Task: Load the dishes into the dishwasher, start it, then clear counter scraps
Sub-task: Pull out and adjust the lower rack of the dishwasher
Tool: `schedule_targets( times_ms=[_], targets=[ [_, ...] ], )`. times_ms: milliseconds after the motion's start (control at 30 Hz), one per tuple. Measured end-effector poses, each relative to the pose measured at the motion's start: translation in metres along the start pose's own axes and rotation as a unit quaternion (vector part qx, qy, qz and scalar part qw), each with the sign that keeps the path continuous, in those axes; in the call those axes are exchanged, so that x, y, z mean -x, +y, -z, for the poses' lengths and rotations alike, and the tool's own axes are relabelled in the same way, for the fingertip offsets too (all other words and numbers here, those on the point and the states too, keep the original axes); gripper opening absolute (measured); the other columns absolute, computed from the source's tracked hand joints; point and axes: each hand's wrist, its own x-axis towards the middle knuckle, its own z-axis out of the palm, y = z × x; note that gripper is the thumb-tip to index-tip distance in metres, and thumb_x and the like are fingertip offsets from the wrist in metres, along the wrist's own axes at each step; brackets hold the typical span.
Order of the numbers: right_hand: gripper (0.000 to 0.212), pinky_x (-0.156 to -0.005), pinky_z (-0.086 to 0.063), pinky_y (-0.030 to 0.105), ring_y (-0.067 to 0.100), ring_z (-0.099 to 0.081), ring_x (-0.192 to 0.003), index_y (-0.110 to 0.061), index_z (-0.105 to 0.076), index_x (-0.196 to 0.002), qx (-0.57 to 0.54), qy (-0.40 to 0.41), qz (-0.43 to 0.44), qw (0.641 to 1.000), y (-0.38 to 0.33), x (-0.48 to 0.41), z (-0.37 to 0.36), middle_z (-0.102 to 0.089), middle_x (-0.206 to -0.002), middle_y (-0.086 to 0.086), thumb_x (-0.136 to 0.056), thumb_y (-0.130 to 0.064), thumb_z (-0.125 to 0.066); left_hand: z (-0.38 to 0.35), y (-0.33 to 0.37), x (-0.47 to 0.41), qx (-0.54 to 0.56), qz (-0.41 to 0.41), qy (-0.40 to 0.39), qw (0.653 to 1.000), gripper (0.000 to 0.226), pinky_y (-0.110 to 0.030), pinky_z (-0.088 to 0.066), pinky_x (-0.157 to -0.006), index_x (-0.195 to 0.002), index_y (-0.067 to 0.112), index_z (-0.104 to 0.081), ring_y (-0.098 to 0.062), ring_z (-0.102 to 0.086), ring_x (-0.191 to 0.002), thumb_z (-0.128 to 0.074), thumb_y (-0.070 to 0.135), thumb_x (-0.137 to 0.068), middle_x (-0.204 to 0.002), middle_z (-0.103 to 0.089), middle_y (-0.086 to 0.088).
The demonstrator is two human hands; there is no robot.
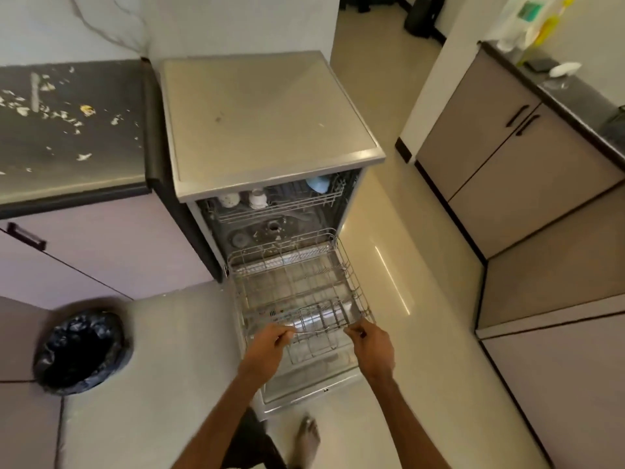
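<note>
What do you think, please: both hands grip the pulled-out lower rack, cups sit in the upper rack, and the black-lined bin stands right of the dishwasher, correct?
Not quite: the head view shows the black-lined bin left of the dishwasher. Otherwise yes: left hand and right hand grip the pulled-out lower rack, and cups sit in the upper rack.

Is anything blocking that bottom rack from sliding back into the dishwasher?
Nothing visible does. The left hand and right hand grip the front edge of the lower rack; the tub behind it lies open, and the cups sit higher, in the upper rack.
</note>
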Motion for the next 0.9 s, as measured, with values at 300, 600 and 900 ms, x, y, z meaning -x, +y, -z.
schedule_targets(
  times_ms=[300, 600, 900],
  targets=[
    [0.005, -0.062, -0.049, 0.023, 0.002, -0.061, -0.074, -0.036, -0.068, -0.09, 0.032, 0.024, 0.012, 0.999, 0.047, -0.03, -0.016, -0.066, -0.088, -0.017, -0.091, -0.041, -0.067, -0.061, -0.035, -0.029, 0.172, 0.13, 0.106, 0.971, 0.015, -0.021, -0.056, -0.078, -0.093, 0.022, -0.079, 0.0, -0.068, -0.084, -0.073, 0.009, -0.087, -0.087, -0.075, 0.018],
    [0.006, -0.065, -0.052, 0.023, 0.006, -0.063, -0.08, -0.033, -0.071, -0.096, 0.072, -0.013, 0.043, 0.996, 0.145, -0.146, -0.106, -0.068, -0.097, -0.017, -0.091, -0.031, -0.07, -0.159, -0.142, -0.136, 0.166, 0.14, 0.148, 0.965, 0.018, -0.017, -0.052, -0.07, -0.093, 0.032, -0.077, -0.003, -0.067, -0.081, -0.077, 0.017, -0.084, -0.089, -0.074, 0.022],
    [0.008, -0.061, -0.056, 0.033, 0.016, -0.068, -0.075, -0.024, -0.073, -0.1, 0.08, -0.022, 0.131, 0.988, 0.25, -0.268, -0.223, -0.071, -0.097, -0.005, -0.093, -0.024, -0.069, -0.255, -0.25, -0.246, 0.086, 0.076, 0.218, 0.969, 0.016, -0.016, -0.052, -0.077, -0.101, 0.028, -0.077, 0.0, -0.068, -0.087, -0.071, 0.018, -0.09, -0.094, -0.073, 0.018]
  ],
)
